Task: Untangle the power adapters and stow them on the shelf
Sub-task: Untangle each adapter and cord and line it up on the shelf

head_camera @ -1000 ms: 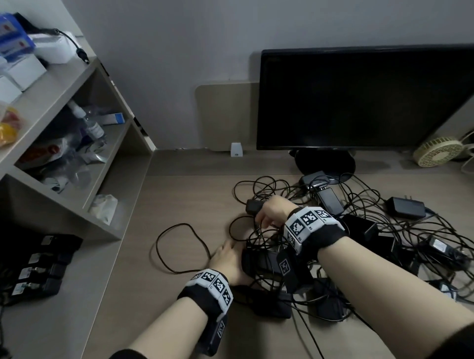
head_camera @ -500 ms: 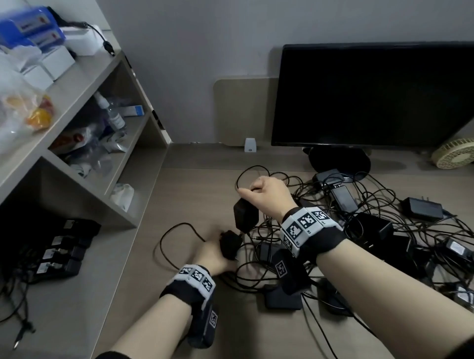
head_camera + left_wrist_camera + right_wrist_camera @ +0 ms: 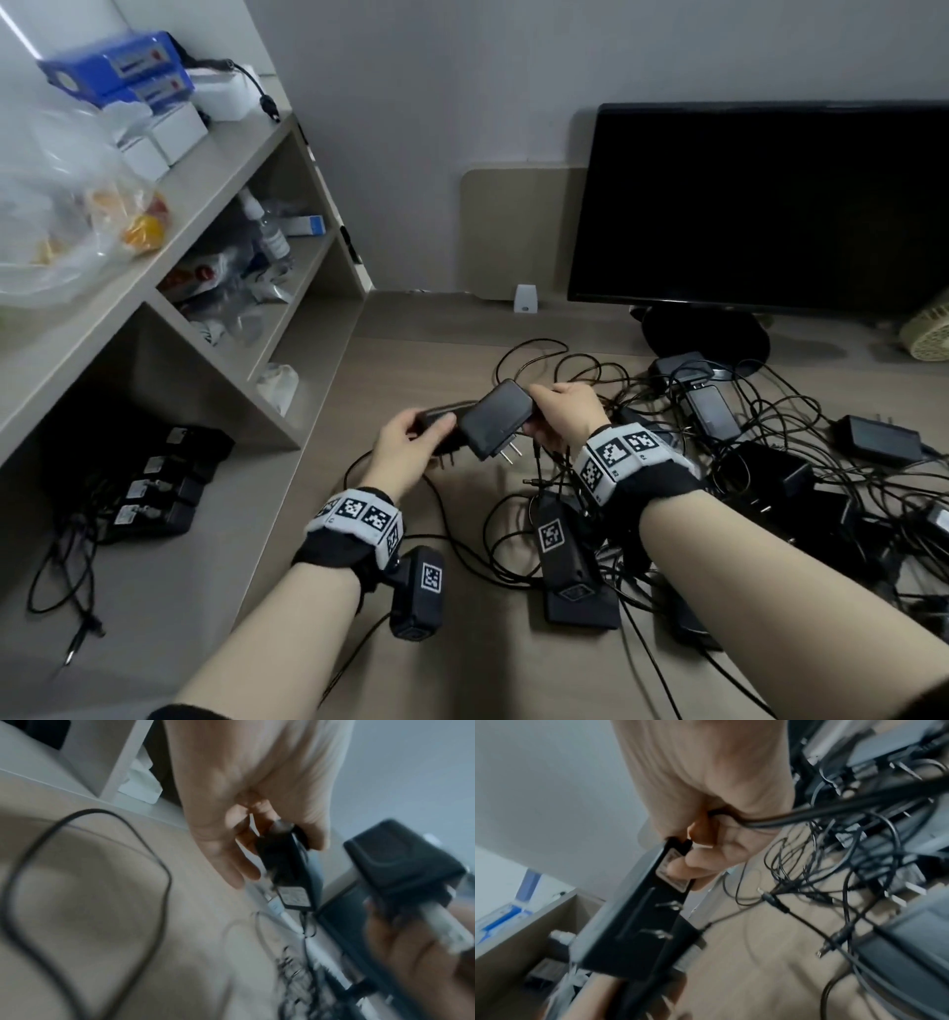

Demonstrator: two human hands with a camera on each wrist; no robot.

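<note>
My right hand (image 3: 557, 411) holds a black power adapter (image 3: 495, 419) up over the desk, its two prongs pointing down toward me; the right wrist view shows fingers (image 3: 693, 866) curled on the labelled side of that power adapter (image 3: 639, 914). My left hand (image 3: 405, 447) grips a second, smaller black adapter (image 3: 439, 421) just left of it, and that smaller adapter (image 3: 287, 866) appears pinched in the left wrist view. A tangle of black adapters and cords (image 3: 744, 462) lies on the desk at the right. Several adapters (image 3: 159, 488) sit in a row on the lowest shelf.
The beige shelf unit (image 3: 246, 154) stands at the left with boxes, a bag and bottles on its upper levels. A black monitor (image 3: 760, 205) stands at the back right, a small fan (image 3: 929, 334) beside it. Loose cords (image 3: 61, 580) trail on the lowest shelf.
Both hands rose from the pile, each lifting an adapter. The two adapters came together in front of me, and my view swung left toward the shelf.
</note>
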